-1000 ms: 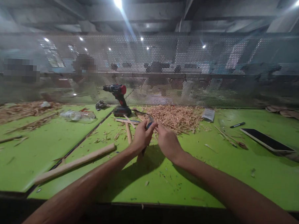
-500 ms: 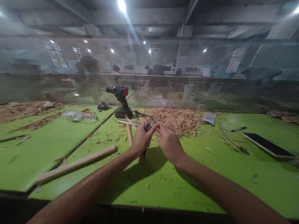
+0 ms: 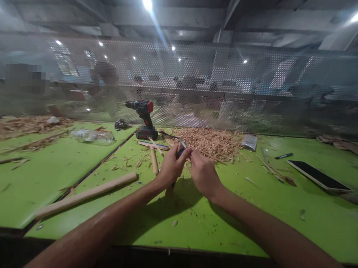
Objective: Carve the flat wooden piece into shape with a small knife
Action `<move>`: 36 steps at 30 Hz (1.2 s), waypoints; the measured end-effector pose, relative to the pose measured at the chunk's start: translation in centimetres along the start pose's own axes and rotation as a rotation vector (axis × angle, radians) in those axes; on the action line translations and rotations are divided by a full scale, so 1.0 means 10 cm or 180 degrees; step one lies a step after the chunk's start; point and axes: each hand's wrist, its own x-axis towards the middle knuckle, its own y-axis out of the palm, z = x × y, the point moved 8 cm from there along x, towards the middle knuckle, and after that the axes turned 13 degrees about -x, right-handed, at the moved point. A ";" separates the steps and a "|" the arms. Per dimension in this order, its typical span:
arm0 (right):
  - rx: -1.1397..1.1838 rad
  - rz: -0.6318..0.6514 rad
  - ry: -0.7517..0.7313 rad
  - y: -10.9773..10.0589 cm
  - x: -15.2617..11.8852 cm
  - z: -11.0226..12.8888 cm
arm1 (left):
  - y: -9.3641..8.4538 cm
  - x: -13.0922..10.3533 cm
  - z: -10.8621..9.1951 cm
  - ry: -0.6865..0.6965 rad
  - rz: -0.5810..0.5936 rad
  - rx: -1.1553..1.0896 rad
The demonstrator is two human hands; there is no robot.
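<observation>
My left hand (image 3: 171, 165) is closed around a short wooden piece (image 3: 170, 190), which stands tilted with its lower end near the table. A blue patch shows at its top, beside my thumb. My right hand (image 3: 204, 172) is closed at the same height, its fingertips meeting my left thumb. From those fingers a thin knife blade (image 3: 182, 143) points up and to the left, across the top of the wood. The knife's handle is hidden in my right fist.
Beyond my hands lie a heap of wood shavings (image 3: 211, 145) and a cordless drill (image 3: 144, 116). A thick wooden rod (image 3: 87, 195) lies left, past it a plastic bottle (image 3: 92, 135). On the right are a tablet (image 3: 318, 175) and a pen (image 3: 284, 156). A perforated screen (image 3: 195, 107) closes the back.
The blade near my fingertips now shows bright instead of dark, and its angle over the wood differs slightly. Both hands sit slightly farther right. The view has shifted a little.
</observation>
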 end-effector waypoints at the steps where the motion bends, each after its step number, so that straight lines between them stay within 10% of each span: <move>1: -0.0010 0.0024 -0.0005 0.00 0.00 0.00 | 0.00 0.00 0.00 -0.0014 0.0027 -0.0013; 18: -0.0307 0.0508 0.0274 0.00 -0.02 0.05 | -0.02 0.02 0.02 -0.0073 0.0019 0.0034; 36: 0.0072 -0.0035 -0.0075 0.03 0.00 -0.03 | 0.03 0.02 0.07 -0.0197 0.0150 -0.0103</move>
